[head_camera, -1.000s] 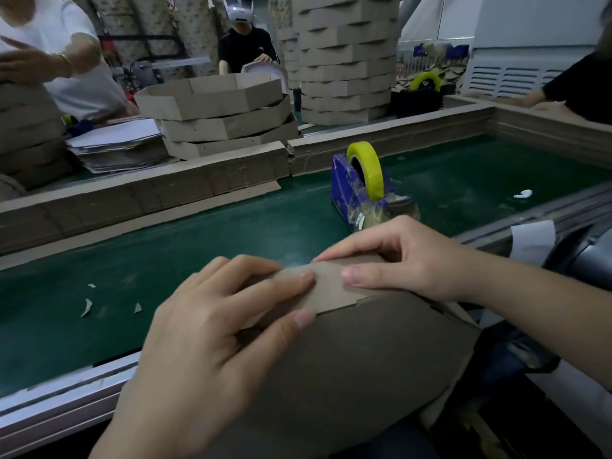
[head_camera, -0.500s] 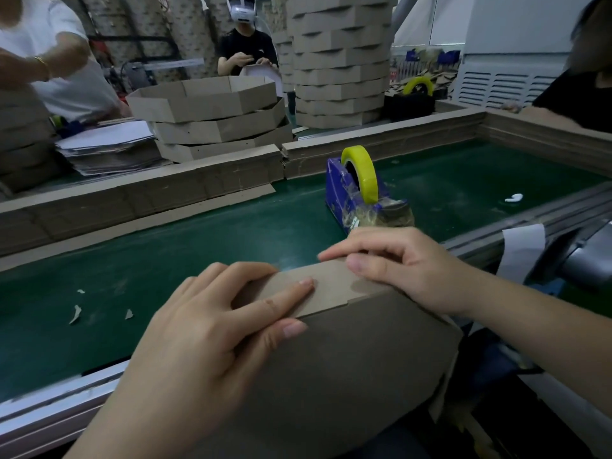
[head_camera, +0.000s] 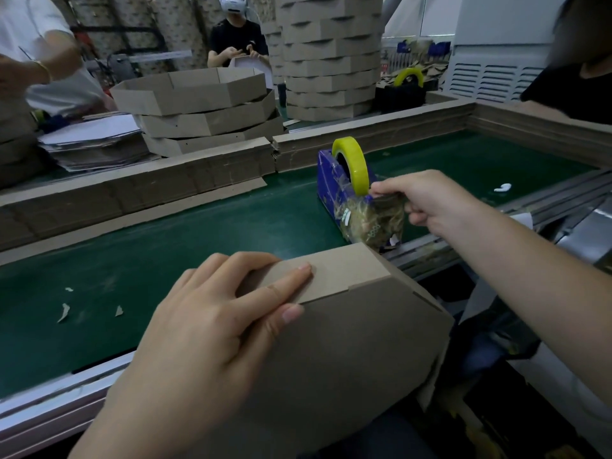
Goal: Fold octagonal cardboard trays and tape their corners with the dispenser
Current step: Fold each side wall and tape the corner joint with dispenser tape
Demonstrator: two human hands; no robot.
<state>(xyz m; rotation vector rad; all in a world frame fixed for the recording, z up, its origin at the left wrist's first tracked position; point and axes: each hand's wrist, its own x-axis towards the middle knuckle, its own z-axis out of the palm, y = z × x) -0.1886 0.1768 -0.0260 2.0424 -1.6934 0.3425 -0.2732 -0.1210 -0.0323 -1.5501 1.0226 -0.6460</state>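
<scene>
A brown cardboard tray [head_camera: 347, 342] lies upside down against my lap at the near edge of the green belt [head_camera: 165, 260]. My left hand [head_camera: 212, 326] presses flat on a folded side flap [head_camera: 341, 270] of the tray, fingers straight. A blue tape dispenser [head_camera: 326, 180] with a yellow tape roll [head_camera: 356, 164] stands on the belt just beyond the tray. My right hand [head_camera: 427, 200] is at the dispenser's front and pinches the clear tape end [head_camera: 384, 198] between thumb and fingers.
A cardboard wall [head_camera: 139, 190] borders the belt's far side. Behind it stand folded trays [head_camera: 198, 107], a tall tray stack [head_camera: 331, 54] and flat sheets [head_camera: 92, 140]. Other people work at the left, the back and the right. Paper scraps [head_camera: 63, 311] lie on the belt.
My right hand left the tray flap and moved up and right to the dispenser, where it took hold of the tape end. My left hand stayed pressed on the flap.
</scene>
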